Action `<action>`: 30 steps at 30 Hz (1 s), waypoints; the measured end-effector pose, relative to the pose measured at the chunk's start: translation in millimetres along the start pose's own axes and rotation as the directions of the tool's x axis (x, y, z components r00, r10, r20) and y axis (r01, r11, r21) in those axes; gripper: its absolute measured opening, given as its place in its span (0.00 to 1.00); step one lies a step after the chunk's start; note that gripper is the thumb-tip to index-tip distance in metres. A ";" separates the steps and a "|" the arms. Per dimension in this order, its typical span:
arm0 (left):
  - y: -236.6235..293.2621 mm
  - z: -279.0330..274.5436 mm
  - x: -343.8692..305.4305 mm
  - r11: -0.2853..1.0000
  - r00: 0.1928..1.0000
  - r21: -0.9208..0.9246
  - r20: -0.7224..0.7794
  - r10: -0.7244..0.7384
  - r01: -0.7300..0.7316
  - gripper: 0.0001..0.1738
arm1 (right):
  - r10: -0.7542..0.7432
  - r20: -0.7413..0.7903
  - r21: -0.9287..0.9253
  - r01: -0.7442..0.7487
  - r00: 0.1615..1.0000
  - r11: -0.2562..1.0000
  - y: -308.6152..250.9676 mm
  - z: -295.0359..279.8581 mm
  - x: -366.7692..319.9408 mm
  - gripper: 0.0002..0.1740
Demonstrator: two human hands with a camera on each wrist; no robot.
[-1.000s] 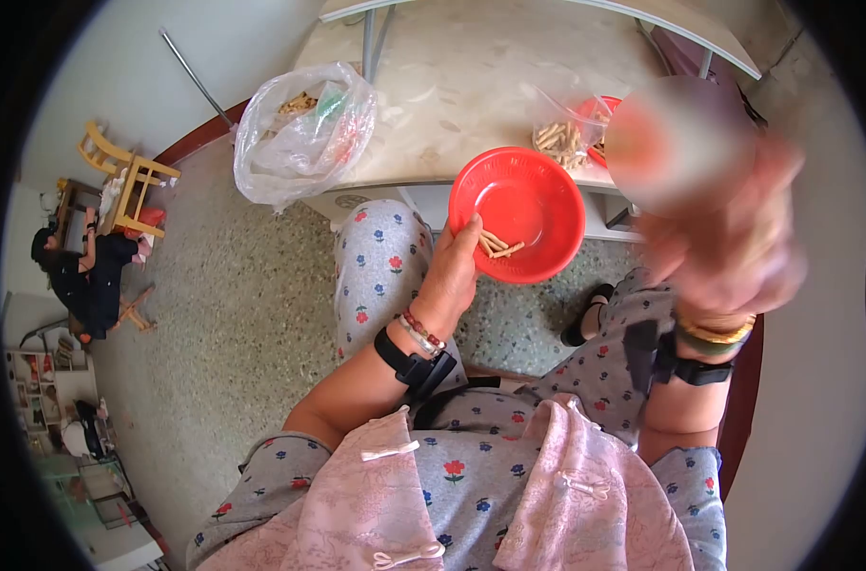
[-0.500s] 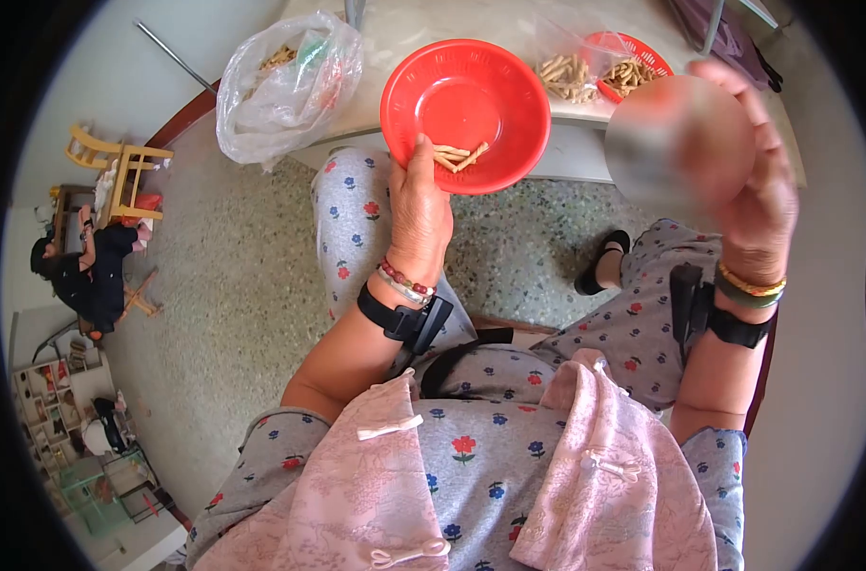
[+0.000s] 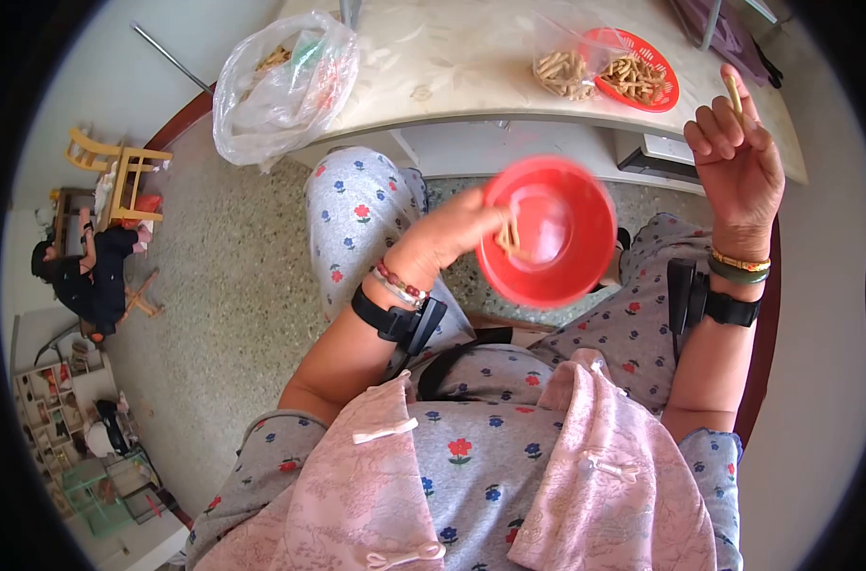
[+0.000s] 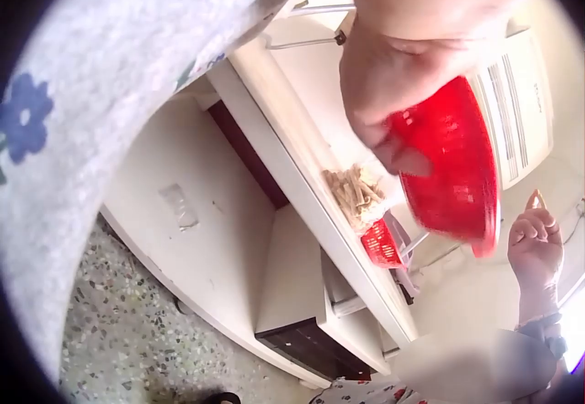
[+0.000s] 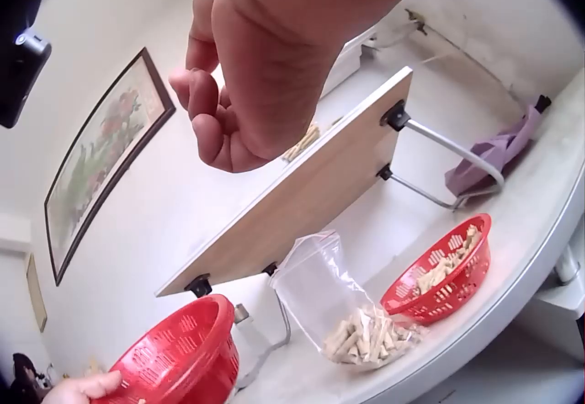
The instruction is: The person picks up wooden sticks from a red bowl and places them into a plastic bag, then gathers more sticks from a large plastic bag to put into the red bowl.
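My left hand [image 3: 452, 228] grips the rim of a round red plastic basket [image 3: 580, 247] with slotted walls, thumb inside. A few thin tan sticks [image 3: 511, 238] lie in it near the thumb. Above the table's right end, my right hand [image 3: 745, 171] is raised, palm turned toward me. It pinches one tan stick [image 3: 735, 93] by the forefinger, while the other fingers curl in. The left wrist view also shows that stick's tip [image 4: 537, 200] above the right hand [image 4: 535, 249]. In the right wrist view, the curled fingers [image 5: 215, 121] hide it.
On the table [image 3: 452, 67] stand a clear zip bag [image 3: 564, 76] of tan sticks and a second red basket [image 3: 669, 90] holding more. A large clear plastic bag [image 3: 285, 114] sits at the left edge. A person [image 3: 90, 266] sits far left near a wooden chair [image 3: 133, 181].
The held basket first rose to the left, then came down and right, tilting. My right hand has turned palm toward me; the stick in its fingers now shows, where a blurred patch covered it.
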State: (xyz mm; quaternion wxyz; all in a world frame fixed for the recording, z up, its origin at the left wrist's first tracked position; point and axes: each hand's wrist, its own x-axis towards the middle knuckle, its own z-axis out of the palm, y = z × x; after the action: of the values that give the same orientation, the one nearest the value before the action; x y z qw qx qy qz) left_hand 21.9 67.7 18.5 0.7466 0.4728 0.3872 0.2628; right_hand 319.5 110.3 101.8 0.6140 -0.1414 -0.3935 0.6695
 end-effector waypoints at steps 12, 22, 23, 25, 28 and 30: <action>-20.1 2.3 -1.2 0.992 0.996 -0.101 0.053 -0.076 0.081 0.25 | 0.053 -0.033 -0.172 -0.058 0.998 0.983 3.6 -6.6 0.9 0.28; -26.0 -1.9 8.9 0.917 0.984 -0.397 -0.176 -0.036 -0.037 0.21 | 0.014 -0.073 -0.120 -0.023 0.997 0.992 7.9 -9.7 3.5 0.27; -25.5 -1.7 9.3 0.917 0.983 -0.395 -0.180 -0.014 -0.059 0.21 | 0.014 -0.049 -0.124 -0.020 0.999 0.992 8.3 -10.0 3.6 0.27; -23.2 0.4 7.7 0.911 0.976 -0.403 -0.219 -0.001 -0.090 0.22 | 0.013 -0.025 -0.130 -0.016 1.000 0.991 10.4 -11.3 3.3 0.26; -23.5 -2.1 9.8 0.898 0.963 -0.413 -0.265 0.042 -0.152 0.23 | -0.037 -0.024 -0.202 0.032 0.999 0.979 14.3 -12.8 5.3 0.24; -24.9 -5.3 10.3 0.891 0.961 -0.418 -0.271 0.065 -0.178 0.24 | -0.147 -0.039 -0.313 0.128 0.988 0.941 16.1 -12.5 5.6 0.21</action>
State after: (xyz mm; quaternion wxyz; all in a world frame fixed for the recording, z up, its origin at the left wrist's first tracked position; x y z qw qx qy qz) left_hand 24.0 67.9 -9.0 0.7612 0.2791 0.3782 0.4469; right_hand 315.4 121.0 84.1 0.6414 -0.2284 -0.4833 0.5503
